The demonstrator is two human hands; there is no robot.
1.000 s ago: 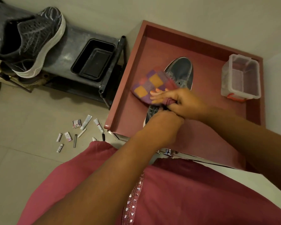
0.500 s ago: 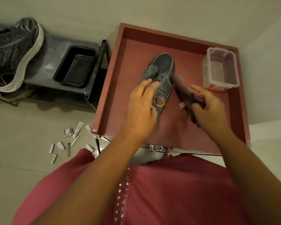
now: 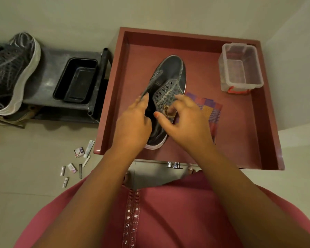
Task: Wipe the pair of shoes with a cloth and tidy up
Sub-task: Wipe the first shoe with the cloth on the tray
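— Shoe [image 3: 170,81] first: where does it lie?

— On the red tray-like table [image 3: 268,126], toe pointing away from the person, heel toward them, roughly in the middle.

— And the hands?

— The left hand [image 3: 132,126] is at the shoe's left side, its fingers curled over the collar edge, seemingly gripping it. The right hand [image 3: 184,122] is over the shoe's right side with fingers loosely bent and spread, thumb reaching toward the shoe's opening; it holds nothing that I can see, and whether the fingertips touch the upper I cannot tell.

— The cloth?

— The checked cloth [image 3: 209,110] lies flat on the table just right of the shoe, partly under the right hand, in no one's grip.

— Anything else on the table?

— A clear plastic box [image 3: 240,68] in the far right corner.

— To the left?

— A dark rack [image 3: 48,72] carries a black tray [image 3: 75,81] and a second shoe [image 3: 13,68] with a white sole. Small tubes and packets [image 3: 79,161] are scattered on the floor beside the table.
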